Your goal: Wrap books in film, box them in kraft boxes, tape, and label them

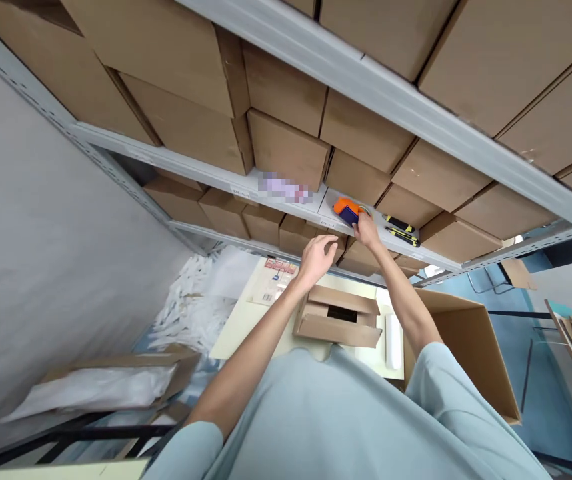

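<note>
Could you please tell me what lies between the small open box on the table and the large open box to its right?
In the head view, a white, roll-like item lies between the small open box and the large open box.

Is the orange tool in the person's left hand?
No, the right hand holds the orange tool; the left hand is apart from it.

Before you, a grey metal shelving rack (pixel 396 97) stands beside a pale grey wall (pixel 41 233), with blue floor (pixel 546 393) showing to your right.
</note>
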Available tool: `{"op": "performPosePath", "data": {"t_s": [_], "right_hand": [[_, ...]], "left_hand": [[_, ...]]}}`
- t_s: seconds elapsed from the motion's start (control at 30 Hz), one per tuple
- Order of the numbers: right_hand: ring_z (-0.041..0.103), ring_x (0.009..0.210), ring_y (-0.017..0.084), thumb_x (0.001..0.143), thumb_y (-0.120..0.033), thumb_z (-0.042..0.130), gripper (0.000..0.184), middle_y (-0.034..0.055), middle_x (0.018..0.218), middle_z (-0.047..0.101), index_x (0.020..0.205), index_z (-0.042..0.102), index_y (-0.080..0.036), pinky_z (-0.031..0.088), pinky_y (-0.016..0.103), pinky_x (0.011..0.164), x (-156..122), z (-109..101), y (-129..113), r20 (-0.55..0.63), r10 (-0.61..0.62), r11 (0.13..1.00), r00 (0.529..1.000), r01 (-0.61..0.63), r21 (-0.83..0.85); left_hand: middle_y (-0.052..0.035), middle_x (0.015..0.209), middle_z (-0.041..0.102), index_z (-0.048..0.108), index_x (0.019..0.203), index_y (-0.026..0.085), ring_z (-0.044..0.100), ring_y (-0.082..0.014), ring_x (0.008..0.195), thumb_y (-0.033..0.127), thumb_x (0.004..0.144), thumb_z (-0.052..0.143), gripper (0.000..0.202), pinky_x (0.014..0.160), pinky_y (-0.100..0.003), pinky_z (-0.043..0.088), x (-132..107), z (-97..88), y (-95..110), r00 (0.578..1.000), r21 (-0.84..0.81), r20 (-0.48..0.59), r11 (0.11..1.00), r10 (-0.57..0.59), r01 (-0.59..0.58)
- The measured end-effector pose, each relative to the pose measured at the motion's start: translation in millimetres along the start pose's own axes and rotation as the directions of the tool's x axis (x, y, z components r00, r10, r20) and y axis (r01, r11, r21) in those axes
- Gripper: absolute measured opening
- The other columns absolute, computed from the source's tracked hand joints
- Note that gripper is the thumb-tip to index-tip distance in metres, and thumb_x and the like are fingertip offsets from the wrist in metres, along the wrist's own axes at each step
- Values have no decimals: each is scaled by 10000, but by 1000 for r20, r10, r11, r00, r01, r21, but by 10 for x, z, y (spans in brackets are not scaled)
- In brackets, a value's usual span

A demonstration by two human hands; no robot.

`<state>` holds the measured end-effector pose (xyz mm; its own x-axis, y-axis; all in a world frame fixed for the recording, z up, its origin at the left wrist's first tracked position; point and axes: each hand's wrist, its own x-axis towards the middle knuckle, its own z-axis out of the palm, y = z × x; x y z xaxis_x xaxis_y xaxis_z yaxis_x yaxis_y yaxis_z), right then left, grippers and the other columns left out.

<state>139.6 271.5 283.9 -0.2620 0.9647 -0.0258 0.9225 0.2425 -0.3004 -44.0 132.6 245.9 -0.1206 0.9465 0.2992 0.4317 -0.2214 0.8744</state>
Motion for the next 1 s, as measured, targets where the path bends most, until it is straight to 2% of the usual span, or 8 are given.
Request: {"op": "performPosePath", "data": {"t_s": [0.07, 0.17, 0.27, 0.37, 0.53, 0.63, 0.83, 1.0], "right_hand": [[655, 1319, 355, 1134, -479, 531, 518, 241, 1424, 718, 1485, 591, -102, 512, 506, 1225, -404, 55, -18, -45, -47, 946, 998, 59, 319], [698, 1272, 320, 1081, -730, 580, 643, 141, 1358, 762, 1451, 637, -207, 545, 477, 1200, -1185, 131, -165, -98, -84, 651, 992, 129, 748], [718, 1302, 307, 1029, -750, 689, 645, 109, 1392, 773, 1449, 664, -261, 550, 469, 1218, -1884, 154, -405, -83, -17, 420, 996, 83, 904], [724, 1307, 305, 1005, -776, 727, 657, 98, 1381, 788, 1432, 691, -278, 558, 474, 1228, -2318, 147, -577, -64, 55, 346, 996, 41, 937], [782, 1213, 317, 951, -811, 781, 644, 98, 1251, 835, 1294, 724, -268, 622, 489, 1151, -2597, 194, -592, 40, 2, 312, 999, -39, 949], [797, 1134, 315, 927, -863, 767, 664, 96, 1164, 846, 1201, 729, -259, 646, 483, 1083, -2642, 259, -583, 51, 4, 327, 999, -50, 944], [740, 960, 258, 980, -863, 706, 617, 62, 1054, 804, 1108, 723, -261, 635, 399, 907, -2811, 252, -538, -5, -55, 550, 998, 34, 834], [733, 985, 262, 1090, -708, 674, 452, 75, 1093, 780, 1181, 691, -266, 606, 400, 902, -2975, 123, -391, 7, -227, 657, 974, 148, 740]], "left_hand": [[-124, 1328, 826, 798, 1270, 210, 800, -281, 1227, 266, 1062, 643, 266, 1134, -470, 649, -190, 38, 37, 999, -136, -41, 990, -29, 23], [-105, 1252, 808, 766, 1275, 212, 820, -217, 1071, 305, 1051, 704, 250, 983, -367, 699, -554, 49, 198, 994, -296, -106, 955, -24, -8], [-63, 1143, 793, 776, 1186, 225, 798, -181, 990, 296, 1050, 752, 155, 943, -322, 690, -908, -43, 441, 987, -288, -148, 952, 61, -102], [-44, 1092, 790, 772, 1136, 230, 773, -173, 944, 270, 1034, 800, 113, 896, -307, 675, -1158, -199, 644, 980, -207, -155, 966, 127, -158], [-39, 1055, 795, 753, 1113, 240, 762, -178, 914, 257, 1063, 770, 55, 843, -303, 656, -1419, -389, 744, 983, -169, -24, 969, 180, -182], [-36, 1049, 798, 761, 1123, 248, 762, -183, 943, 258, 1067, 766, 57, 846, -304, 638, -1533, -469, 740, 985, -126, -19, 977, 171, -172], [-103, 1265, 773, 731, 1442, 249, 727, -208, 967, 534, 1058, 731, 478, 791, -340, 626, -1430, -884, 872, 997, -199, -74, 980, 19, -33], [-68, 1102, 768, 836, 1185, 262, 642, -190, 830, 523, 986, 800, 330, 736, -343, 585, -1161, -1158, 1085, 996, -182, 80, 981, -49, 63]]}}
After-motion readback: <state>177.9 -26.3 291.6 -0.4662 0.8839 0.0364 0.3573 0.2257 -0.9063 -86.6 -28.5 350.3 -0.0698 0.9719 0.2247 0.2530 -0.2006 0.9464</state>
